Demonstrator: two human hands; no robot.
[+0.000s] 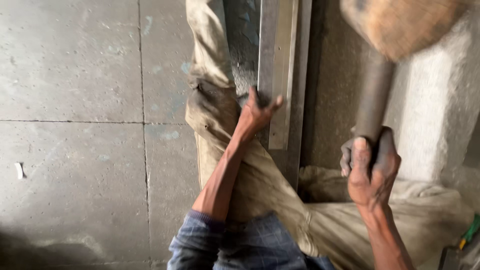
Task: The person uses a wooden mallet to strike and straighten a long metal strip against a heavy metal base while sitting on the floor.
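I read this as a rough workshop or fabrication floor. The ground is a bare concrete floor (75,100) of jointed slabs, dusty and stained. Long aluminium profile sections (280,65) lie on it. A wooden mallet (395,25) is in use, and work trousers (215,110) carry heavy grime.

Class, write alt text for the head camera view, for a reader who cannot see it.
Seen from above, a person's right hand grips the handle of a raised wooden mallet, blurred, while the left hand rests on a long metal strip lying along the person's trouser leg. Grey concrete floor fills the left.
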